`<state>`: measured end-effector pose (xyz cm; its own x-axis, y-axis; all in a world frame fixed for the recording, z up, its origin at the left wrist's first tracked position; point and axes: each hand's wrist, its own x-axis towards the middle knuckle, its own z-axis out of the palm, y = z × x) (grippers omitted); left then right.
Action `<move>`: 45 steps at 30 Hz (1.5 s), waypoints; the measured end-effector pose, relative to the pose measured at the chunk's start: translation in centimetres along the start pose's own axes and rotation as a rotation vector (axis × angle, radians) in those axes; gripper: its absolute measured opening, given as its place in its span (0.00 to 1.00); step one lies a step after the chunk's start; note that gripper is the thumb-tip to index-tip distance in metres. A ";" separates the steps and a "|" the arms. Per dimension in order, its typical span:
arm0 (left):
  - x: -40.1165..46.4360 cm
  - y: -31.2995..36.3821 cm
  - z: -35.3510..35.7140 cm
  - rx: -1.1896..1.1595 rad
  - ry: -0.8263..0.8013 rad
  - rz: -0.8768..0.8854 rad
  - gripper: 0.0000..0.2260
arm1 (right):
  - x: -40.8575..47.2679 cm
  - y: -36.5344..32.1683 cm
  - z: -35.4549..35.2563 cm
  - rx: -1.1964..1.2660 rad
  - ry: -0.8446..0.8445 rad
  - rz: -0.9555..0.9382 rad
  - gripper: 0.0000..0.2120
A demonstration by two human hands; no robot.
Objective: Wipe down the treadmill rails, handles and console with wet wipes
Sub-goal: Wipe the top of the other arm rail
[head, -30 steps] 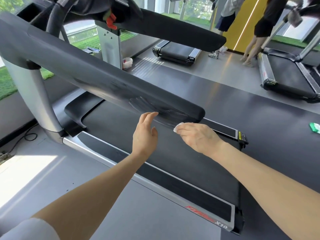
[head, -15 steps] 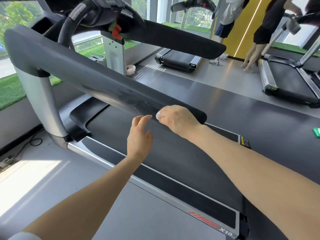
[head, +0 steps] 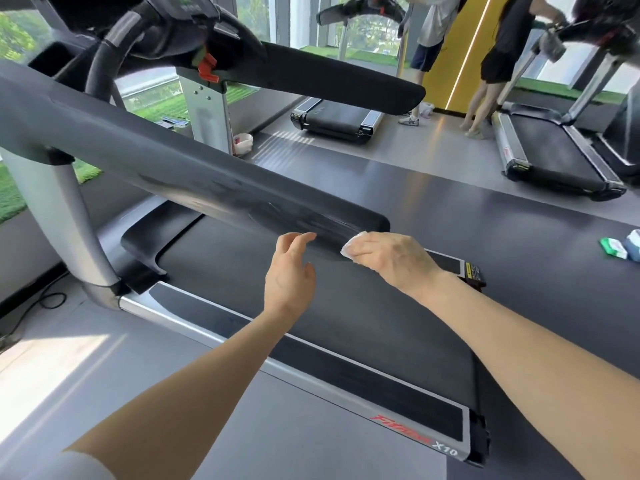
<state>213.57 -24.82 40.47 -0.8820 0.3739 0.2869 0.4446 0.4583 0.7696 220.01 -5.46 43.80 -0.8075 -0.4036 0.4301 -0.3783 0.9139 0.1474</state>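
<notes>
wipe sits bunched in the right hand, pressed under the near rail at its rounded end. left hand hovers slack, empty, just below that rail. risk: wipe slips off the curved tip, leaving the underside streaky.

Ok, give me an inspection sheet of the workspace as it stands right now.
Surface: near handrail shows wet streaks toward its end.
Job's things: white wet wipe pressed against the rail's end; console at top, partly out of frame.
Clutter: wipe packs on the dark floor at right; small white tub by the far upright.
Hands: right hand grips the wipe; left hand open, below the rail.
Cables: black cord on the floor at left.
Surroundings: other treadmills, two people standing.
</notes>
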 end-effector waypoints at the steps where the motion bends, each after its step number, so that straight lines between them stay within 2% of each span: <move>1: -0.3 0.0 0.1 0.000 -0.012 0.002 0.25 | -0.6 -0.4 -0.3 -0.007 -0.060 0.047 0.15; 3: -0.8 0.1 0.2 -0.009 -0.051 0.008 0.25 | -1.8 -1.1 -1.1 -0.017 -0.231 0.192 0.16; 5: -1.2 0.2 0.2 -0.034 -0.126 0.024 0.25 | -2.5 -1.5 -1.7 0.119 -0.341 0.388 0.19; 7: -1.4 0.3 0.2 -0.065 -0.208 0.069 0.23 | -1.5 -2.0 -2.3 0.293 -0.324 0.563 0.24; 9: -1.4 0.7 -0.2 -0.134 -0.244 0.102 0.18 | 0.4 -3.0 -2.4 0.450 -0.264 0.629 0.22; 11: -1.3 0.8 -0.9 -0.237 -0.235 0.065 0.13 | 2.3 -4.2 -2.0 0.572 -0.209 0.684 0.21; 15: -0.9 -0.4 -2.6 -0.315 -0.177 -0.055 0.12 | 4.6 -6.0 -1.7 0.648 -0.160 0.737 0.16; 17: -0.7 -1.1 -3.3 -0.312 -0.118 -0.100 0.06 | 5.4 -6.9 -1.5 0.656 -0.178 0.667 0.14; 18: -0.6 -1.4 -3.6 -0.330 -0.080 -0.136 0.04 | 5.8 -7.3 -1.2 0.604 -0.173 0.591 0.16; 20: -0.3 -2.0 -4.2 -0.406 -0.033 -0.220 0.03 | 6.8 -7.9 -0.3 0.389 -0.124 0.395 0.19; 22: 0.1 -2.7 -4.8 -0.541 -0.037 -0.292 0.03 | 8.0 -8.1 0.8 0.214 -0.047 0.240 0.15; 25: 1.0 -3.6 -5.8 -0.671 -0.028 -0.355 0.06 | 10.1 -7.7 1.9 0.138 0.034 0.129 0.11; 28: 2.1 -4.3 -6.3 -0.667 0.021 -0.384 0.02 | 13.1 -6.4 2.2 0.018 0.094 -0.006 0.09; 30: 2.7 -4.6 -6.5 -0.623 0.072 -0.423 0.04 | 15.4 -5.6 2.2 -0.067 0.128 -0.069 0.08; 31: 2.9 -4.7 -6.6 -0.596 0.094 -0.440 0.05 | 16.4 -5.2 2.3 -0.104 0.140 -0.091 0.11; 33: 2.9 -4.8 -6.6 -0.552 0.120 -0.462 0.06 | 17.9 -4.8 2.4 -0.196 0.115 -0.126 0.16; 36: 2.7 -5.2 -6.2 -0.533 0.120 -0.480 0.07 | 18.1 -4.1 2.8 -0.261 0.073 -0.198 0.17; 40: 2.3 -5.0 -5.1 -0.502 0.116 -0.499 0.08 | 14.5 -2.8 2.9 -0.293 0.076 -0.301 0.19; 43: 2.1 -4.1 -4.0 -0.479 0.087 -0.486 0.09 | 10.8 -1.9 2.8 -0.292 0.087 -0.301 0.25; 45: 1.9 -3.4 -3.1 -0.466 0.059 -0.473 0.10 | 8.3 -1.3 2.7 -0.309 0.068 -0.303 0.21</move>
<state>209.91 -28.16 40.14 -0.9784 0.1674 -0.1215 -0.0947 0.1601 0.9826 212.59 -10.12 44.76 -0.6455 -0.6613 0.3821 -0.4321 0.7287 0.5313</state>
